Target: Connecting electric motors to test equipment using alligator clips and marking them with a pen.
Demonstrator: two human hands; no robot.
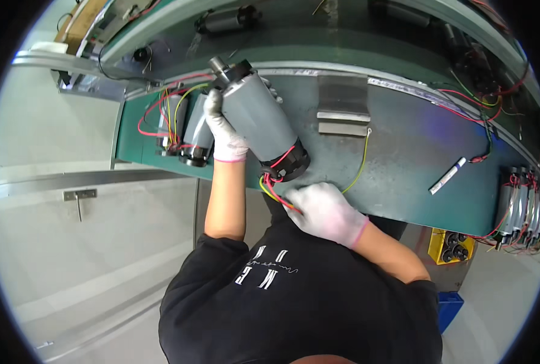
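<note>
A grey cylindrical electric motor [261, 118] with black end caps is tilted above the bench, its metal shaft toward the far left. My left hand [227, 134], in a white glove, grips it around the shaft end, with part of the fingers hidden behind the body. Red and yellow-green wires [272, 190] come out of the near end cap. Close to the bench's front edge, my gloved right hand [327, 212] is closed on these wires, pinching them near their ends.
Two more wired motors [198, 128] stand left of my left hand. A metal block [343, 104] with a yellow-green wire lies on the green bench [397, 176], a white marker [448, 176] farther right. Several motors [511, 203] line the right end. Below is a yellow crate [435, 246].
</note>
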